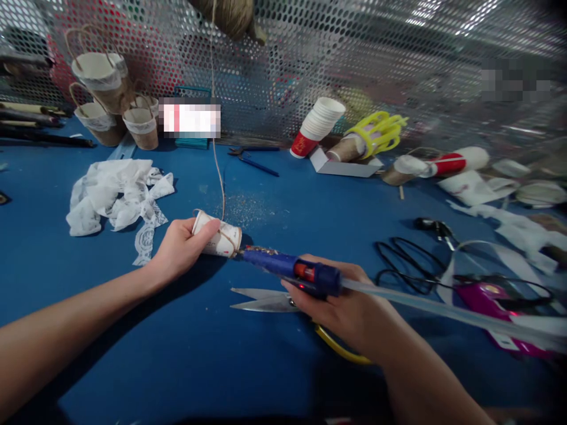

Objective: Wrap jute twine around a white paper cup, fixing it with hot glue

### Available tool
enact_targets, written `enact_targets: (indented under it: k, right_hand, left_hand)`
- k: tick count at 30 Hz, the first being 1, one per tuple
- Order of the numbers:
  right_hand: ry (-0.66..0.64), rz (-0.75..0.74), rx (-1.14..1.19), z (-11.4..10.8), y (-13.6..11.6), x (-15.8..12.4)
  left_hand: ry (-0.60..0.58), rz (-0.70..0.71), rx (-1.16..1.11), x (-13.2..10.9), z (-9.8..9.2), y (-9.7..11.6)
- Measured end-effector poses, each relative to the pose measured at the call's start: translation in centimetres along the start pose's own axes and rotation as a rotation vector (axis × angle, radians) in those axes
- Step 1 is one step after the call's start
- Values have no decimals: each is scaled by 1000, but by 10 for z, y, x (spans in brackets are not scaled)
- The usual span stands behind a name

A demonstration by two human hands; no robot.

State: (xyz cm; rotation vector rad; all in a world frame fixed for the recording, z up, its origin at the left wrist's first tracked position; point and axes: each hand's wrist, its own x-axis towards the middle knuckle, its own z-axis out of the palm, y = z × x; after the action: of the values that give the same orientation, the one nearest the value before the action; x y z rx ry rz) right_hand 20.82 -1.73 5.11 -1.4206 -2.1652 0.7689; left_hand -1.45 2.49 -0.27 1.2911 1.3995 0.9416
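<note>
My left hand grips a small white paper cup that lies on its side on the blue table. A strand of brown twine hangs down from a spool above and wraps round the cup's base. My right hand is closed round a blue hot glue gun, whose nozzle touches the cup's bottom edge. A clear glue stick pokes out of the gun's back toward the right.
Open scissors with a yellow handle lie under my right hand. White lace scraps lie at left, with twine-wrapped cup baskets behind them. A stack of paper cups, black cables and a purple device lie at right. Perforated metal mesh walls the back.
</note>
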Motion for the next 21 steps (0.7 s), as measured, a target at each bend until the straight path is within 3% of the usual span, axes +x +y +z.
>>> enact_targets:
  k: [3, 8, 15, 21]
  right_hand:
    - [7, 94, 57, -3, 4, 4]
    - [130, 323, 70, -14, 12, 18]
    - [95, 456, 31, -14, 35, 55]
    - [156, 442, -188, -4, 66, 82]
  left_hand:
    - [-20, -22, -50, 0, 0, 1]
    - [-8, -31, -25, 0, 1, 2]
    - [-15, 55, -29, -2, 0, -1]
    - [36, 162, 54, -8, 0, 5]
